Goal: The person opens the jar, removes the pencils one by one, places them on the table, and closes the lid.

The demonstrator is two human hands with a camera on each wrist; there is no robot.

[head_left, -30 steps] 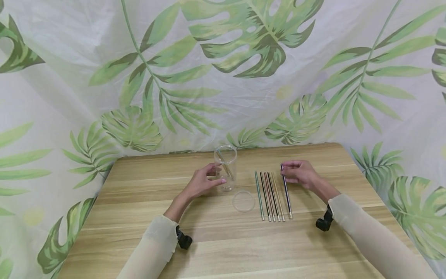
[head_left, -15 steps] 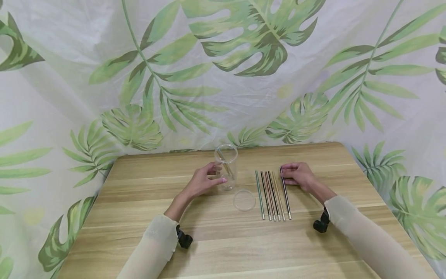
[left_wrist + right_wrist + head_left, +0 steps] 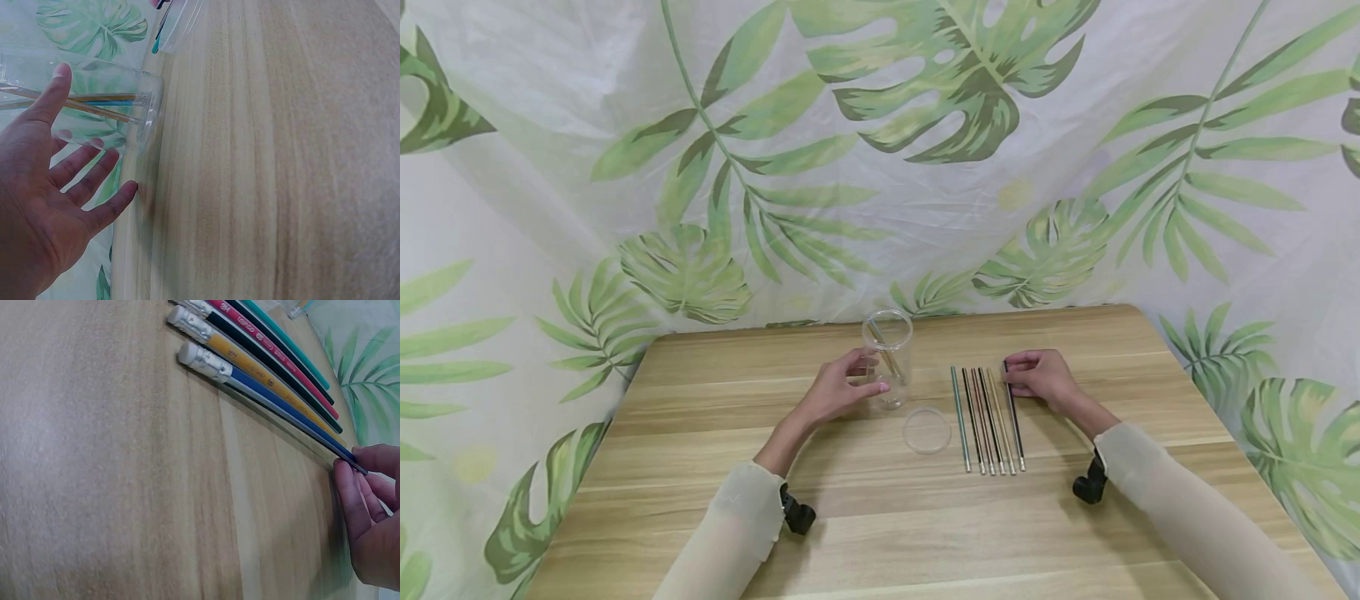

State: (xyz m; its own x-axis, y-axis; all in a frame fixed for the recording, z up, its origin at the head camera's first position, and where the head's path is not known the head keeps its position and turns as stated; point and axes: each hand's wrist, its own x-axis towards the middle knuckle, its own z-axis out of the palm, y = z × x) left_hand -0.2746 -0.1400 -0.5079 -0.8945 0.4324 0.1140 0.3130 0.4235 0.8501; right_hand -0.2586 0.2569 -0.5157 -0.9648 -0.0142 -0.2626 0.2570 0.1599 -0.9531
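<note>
Head: right hand point(image 3: 1047, 379) pinches far end of dark-blue wooden pencil point(image 3: 1014, 421), closer to yellow wooden pencil point(image 3: 1001, 421) than one second earlier; left hand point(image 3: 835, 390) at clear plastic cup point(image 3: 897, 354)
Left wrist: fingers point(image 3: 106, 172) loosely spread, contact with cup uncertain; slender yellow pencils point(image 3: 100, 111) slanted inside
Right wrist: red wooden pencil point(image 3: 269, 344) lettered, too blurred to read reliably

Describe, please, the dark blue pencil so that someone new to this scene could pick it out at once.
On the wooden table, right of the clear cup, lies a row of pencils. The dark blue pencil is at its right end, beside a yellow pencil. Unlike its neighbours, it is pinched by the right hand.
</note>
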